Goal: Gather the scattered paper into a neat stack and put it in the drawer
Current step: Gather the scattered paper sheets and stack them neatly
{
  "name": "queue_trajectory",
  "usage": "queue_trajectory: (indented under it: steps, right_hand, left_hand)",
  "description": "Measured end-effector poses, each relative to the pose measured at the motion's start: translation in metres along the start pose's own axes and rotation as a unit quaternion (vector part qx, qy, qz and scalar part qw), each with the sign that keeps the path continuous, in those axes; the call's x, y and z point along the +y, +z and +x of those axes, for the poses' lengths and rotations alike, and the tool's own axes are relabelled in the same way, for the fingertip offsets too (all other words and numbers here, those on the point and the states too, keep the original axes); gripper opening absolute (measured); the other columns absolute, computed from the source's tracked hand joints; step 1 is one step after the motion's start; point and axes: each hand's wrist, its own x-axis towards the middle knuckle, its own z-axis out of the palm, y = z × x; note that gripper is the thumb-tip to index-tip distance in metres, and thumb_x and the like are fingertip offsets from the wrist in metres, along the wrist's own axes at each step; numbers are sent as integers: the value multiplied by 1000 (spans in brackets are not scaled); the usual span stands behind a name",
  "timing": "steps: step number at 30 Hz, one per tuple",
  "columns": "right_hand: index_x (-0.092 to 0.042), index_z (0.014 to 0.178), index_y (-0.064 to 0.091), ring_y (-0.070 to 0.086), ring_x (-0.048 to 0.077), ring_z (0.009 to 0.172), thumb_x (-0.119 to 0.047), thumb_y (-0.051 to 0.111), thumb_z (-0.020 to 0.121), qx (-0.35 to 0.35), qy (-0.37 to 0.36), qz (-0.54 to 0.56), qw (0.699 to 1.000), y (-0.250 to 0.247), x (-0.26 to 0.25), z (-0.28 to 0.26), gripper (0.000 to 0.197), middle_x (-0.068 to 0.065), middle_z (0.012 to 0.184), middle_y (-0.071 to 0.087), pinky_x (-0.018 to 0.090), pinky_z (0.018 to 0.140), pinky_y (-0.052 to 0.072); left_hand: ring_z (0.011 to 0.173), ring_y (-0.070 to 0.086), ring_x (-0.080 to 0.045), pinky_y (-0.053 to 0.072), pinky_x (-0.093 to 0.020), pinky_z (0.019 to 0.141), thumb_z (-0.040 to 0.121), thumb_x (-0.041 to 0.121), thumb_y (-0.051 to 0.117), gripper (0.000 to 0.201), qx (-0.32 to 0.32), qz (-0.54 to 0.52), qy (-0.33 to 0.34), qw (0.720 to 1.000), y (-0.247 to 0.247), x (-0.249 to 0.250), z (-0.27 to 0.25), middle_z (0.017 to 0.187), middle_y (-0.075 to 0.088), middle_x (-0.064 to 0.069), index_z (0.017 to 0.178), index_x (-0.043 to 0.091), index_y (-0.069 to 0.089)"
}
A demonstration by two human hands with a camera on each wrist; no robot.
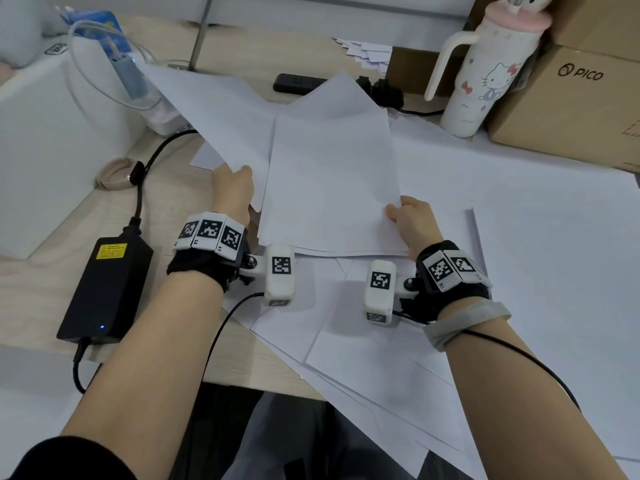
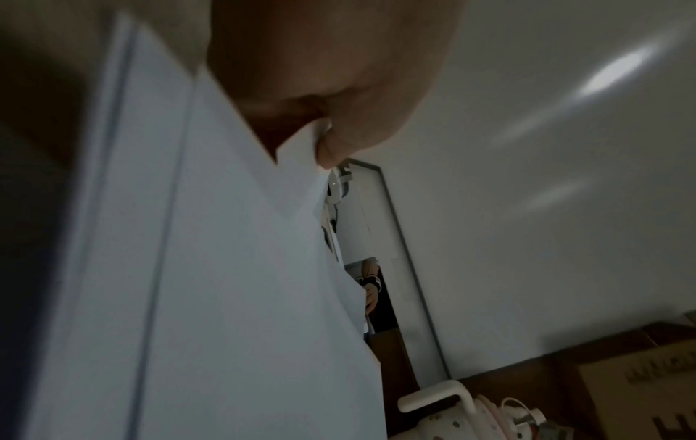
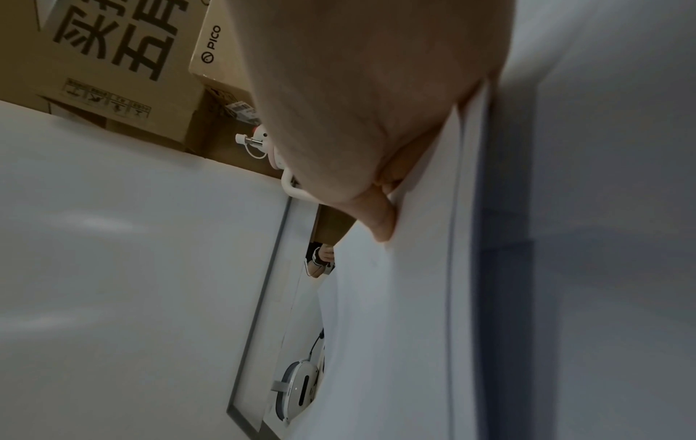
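White paper sheets cover the desk. A small stack of sheets (image 1: 332,181) lies in the middle between my hands. My left hand (image 1: 233,192) grips its left edge, together with a long sheet (image 1: 214,109) that slants off to the far left. In the left wrist view the left hand (image 2: 324,140) pinches the paper (image 2: 226,268) at a corner. My right hand (image 1: 414,216) holds the stack's right edge, thumb on top; the right wrist view shows the right hand (image 3: 384,208) with its thumb pressed on the paper (image 3: 395,327). More loose sheets (image 1: 381,358) lie spread beneath. No drawer is in view.
A black power adapter (image 1: 105,289) with its cable lies at the left. A white tumbler with a handle (image 1: 485,71) and cardboard boxes (image 1: 568,98) stand at the back right. A black power strip (image 1: 298,83) sits behind the paper. A white box (image 1: 52,133) fills the left.
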Motion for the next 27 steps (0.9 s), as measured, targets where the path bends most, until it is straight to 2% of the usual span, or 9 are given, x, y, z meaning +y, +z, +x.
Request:
queue_trajectory:
  steps: [1,3,7,11,14,16,20,24,27]
  right_hand:
    - [-12,85,52,38,22,75,-1,48,86,-2,-2,0,1000,0,0,0,11,9,83,43,32,68,30]
    - [-13,85,50,36,21,76,-2,48,86,-3,-5,1,1000,0,0,0,12,7,84,42,32,69,28]
    - [-16,86,50,35,22,76,-6,49,82,-7,0,3,1000,0,-2,-3,11,6,85,41,32,69,27]
    - [-14,95,52,49,23,87,-10,52,87,-9,7,-8,1000,0,-3,-4,9,6,98,52,32,76,39]
    - [-14,90,56,54,24,88,-7,50,90,-7,7,-12,1000,-1,-3,-5,8,7,97,57,32,78,42]
    - [-9,83,60,52,23,81,-4,49,91,-7,6,-11,1000,-2,-5,-7,14,8,88,57,32,74,42]
    - [2,102,64,55,24,85,-4,49,91,-2,8,-14,1000,-2,-7,-11,20,12,92,60,37,79,47]
    - [-7,82,59,52,23,81,-2,49,90,-8,13,-13,1000,-3,-9,-14,13,12,88,57,35,74,44]
    - [-11,72,53,48,21,74,-3,51,88,-8,17,-18,1000,-2,-9,-13,18,11,82,54,31,69,38]
  left_hand:
    - [75,49,-13,42,-21,65,93,2,38,22,11,-1,26,1000,-1,4,-4,78,50,5,83,14,53]
    - [80,53,-15,47,-25,73,92,0,37,29,32,-8,75,997,-4,11,-11,81,55,5,79,20,54]
    - [79,55,-11,45,-24,75,93,2,38,24,53,-13,156,986,-10,26,-26,82,58,6,84,15,56]
    - [86,58,-11,49,-32,86,95,7,42,25,43,-44,209,976,-11,44,-46,90,61,5,83,25,55]
    - [90,61,-4,51,-24,87,98,6,42,28,11,-72,238,969,-9,58,-62,95,63,11,91,29,56]
    - [87,62,2,49,-18,81,99,5,43,28,-17,-75,248,966,-8,67,-72,95,64,14,93,29,56]
    - [86,64,4,50,-17,76,98,4,45,24,-50,-65,243,966,-8,73,-78,95,66,13,95,26,57]
    - [101,63,-9,51,-26,90,96,4,49,20,-42,-41,227,972,-12,61,-71,106,65,6,108,17,56]
    - [109,60,-11,48,-32,99,92,1,52,35,-33,-10,211,977,-15,46,-65,115,61,5,122,17,47]
